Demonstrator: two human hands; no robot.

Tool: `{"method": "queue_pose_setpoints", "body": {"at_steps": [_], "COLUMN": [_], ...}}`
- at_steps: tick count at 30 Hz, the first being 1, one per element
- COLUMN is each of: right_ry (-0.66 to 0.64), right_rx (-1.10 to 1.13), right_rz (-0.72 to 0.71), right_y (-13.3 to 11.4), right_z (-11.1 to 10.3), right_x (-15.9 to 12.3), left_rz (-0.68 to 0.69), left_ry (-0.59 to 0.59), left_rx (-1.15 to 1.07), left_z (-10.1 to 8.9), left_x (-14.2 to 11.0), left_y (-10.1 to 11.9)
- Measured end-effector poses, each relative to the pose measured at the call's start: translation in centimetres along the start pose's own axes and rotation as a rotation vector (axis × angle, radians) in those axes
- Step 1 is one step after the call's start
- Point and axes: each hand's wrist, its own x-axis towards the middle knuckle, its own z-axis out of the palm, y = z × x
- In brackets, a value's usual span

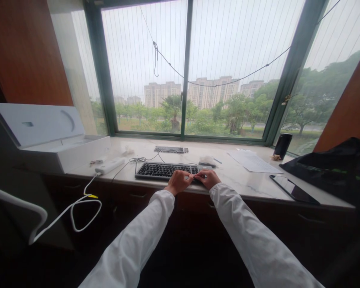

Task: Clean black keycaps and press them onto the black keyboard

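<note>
A black keyboard (157, 170) lies at the front of the white marbled counter, its cable bundled behind it. Over its right end, my left hand (179, 182) is closed, thumb and fingertips pinched together. My right hand (208, 178) is also closed and meets it, fingertips to fingertips. Whatever they pinch is too small or hidden to name. Both hands cover part of the right-hand keys. Just behind my right hand lies a small dark object (208, 164). A grey strip of what look like keys or keycaps (171, 149) rests farther back.
An open white box (84, 150) stands at left, near a white power strip (109, 165) with a hanging white cord (75, 204). On the right are paper sheets (253, 161), a dark flat-screen device (292, 189), a black cylinder (282, 146) and a black bag (333, 168).
</note>
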Motion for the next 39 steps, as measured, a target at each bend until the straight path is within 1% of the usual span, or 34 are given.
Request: {"method": "queue_pose_setpoints", "body": {"at_steps": [7, 14, 19, 24, 28, 33, 36, 39], "right_ry": [-0.011, -0.002, 0.000, -0.094, -0.215, -0.329, -0.342, -0.312], "right_rx": [-0.112, -0.100, -0.104, -0.162, -0.245, -0.261, -0.247, -0.188], "right_rz": [-0.015, -0.005, -0.006, 0.018, 0.032, 0.043, 0.048, 0.086], "right_y": [-0.1, -0.2, -0.9, -2.0, -2.7, -3.0, -2.9, -2.4], "right_z": [0.0, -0.1, -0.2, -1.0, -1.8, -2.2, -2.2, -1.9], "right_x": [-0.1, -0.1, -0.1, 0.8, 1.9, 3.1, 3.3, 3.0], "left_rz": [0.021, 0.065, 0.114, 0.186, 0.201, 0.211, 0.209, 0.210], "left_ry": [0.008, 0.018, 0.014, -0.010, -0.015, -0.048, -0.050, -0.041], "left_rx": [-0.016, -0.009, 0.064, 0.138, 0.160, 0.201, 0.208, 0.192], "left_z": [0.0, 0.4, 0.6, 0.9, 0.9, 0.9, 1.1, 1.2], "left_x": [-0.1, 0.0, -0.2, -0.4, -0.4, -0.5, -0.5, -0.6], "left_y": [-0.1, -0.5, -0.4, -0.3, -0.3, -0.5, -0.7, -0.8]}}
